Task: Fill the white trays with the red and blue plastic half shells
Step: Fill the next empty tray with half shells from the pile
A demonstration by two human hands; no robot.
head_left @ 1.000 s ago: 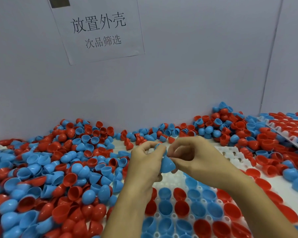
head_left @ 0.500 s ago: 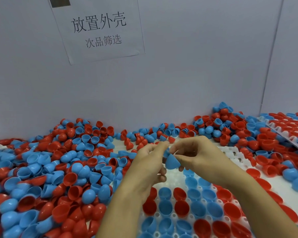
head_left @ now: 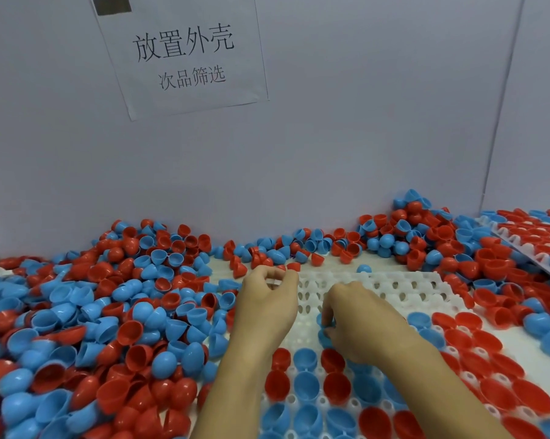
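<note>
Head view shows the right hand [head_left: 359,315] low over the white tray [head_left: 394,286] in the middle of the worktop, with its fingers curled down and pinching a blue half shell [head_left: 322,324] at the far edge of the filled part of the tray. Most of this shell is hidden under the fingers, so I cannot tell if it sits fully in its pocket. The left hand [head_left: 268,299] is just beside, to the left, above the left edge of the tray. Its fingers are curled with the tips close together, and I cannot tell for sure if it holds something small.

On the near part of the tray, red and blue half shells sit in the pockets with the open side up. The far rows of the tray have bare pockets. One blue shell [head_left: 363,268] lies alone just past the far edge of the tray.

A big loose pile of red and blue shells [head_left: 102,312] covers the worktop on the left, and more shells [head_left: 425,239] lie along the far wall. A second filled tray [head_left: 533,239] stands tilted at the far right. On the wall hangs a paper sign [head_left: 185,55] with printed characters.
</note>
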